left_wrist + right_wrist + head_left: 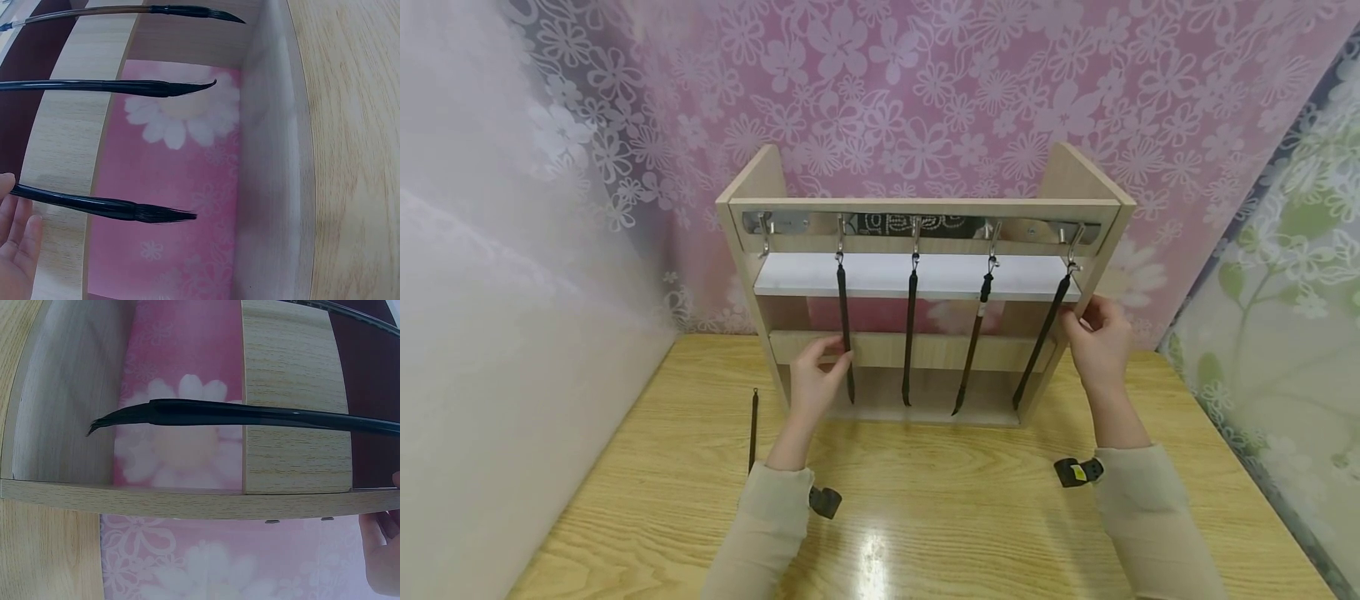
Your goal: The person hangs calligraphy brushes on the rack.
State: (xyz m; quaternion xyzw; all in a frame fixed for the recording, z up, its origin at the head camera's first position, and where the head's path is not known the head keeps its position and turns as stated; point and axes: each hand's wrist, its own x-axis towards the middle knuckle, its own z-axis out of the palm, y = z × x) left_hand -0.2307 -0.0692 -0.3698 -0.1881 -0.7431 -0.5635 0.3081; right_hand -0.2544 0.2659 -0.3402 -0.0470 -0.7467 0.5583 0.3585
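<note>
My left hand (818, 377) pinches the lower handle of the leftmost hanging calligraphy brush (843, 308); in the left wrist view its dark tip (165, 214) points down past the fingers. My right hand (1099, 337) grips the front edge of the right side panel (1051, 383) of a wooden rack, beside the rightmost brush (1043, 337). That brush (194, 414) hangs just inside the panel in the right wrist view. Between the hands hang a black brush (911, 325) and a brown-handled brush (975, 342). All the hanging brushes dangle by loops from metal hooks.
The rack's metal hook rail (917, 225) runs across the top, with a white shelf (887, 273) behind the brushes. Another thin brush (753, 425) lies on the wooden table (940, 500), left of the rack. Flowered cloth (917, 92) stands behind.
</note>
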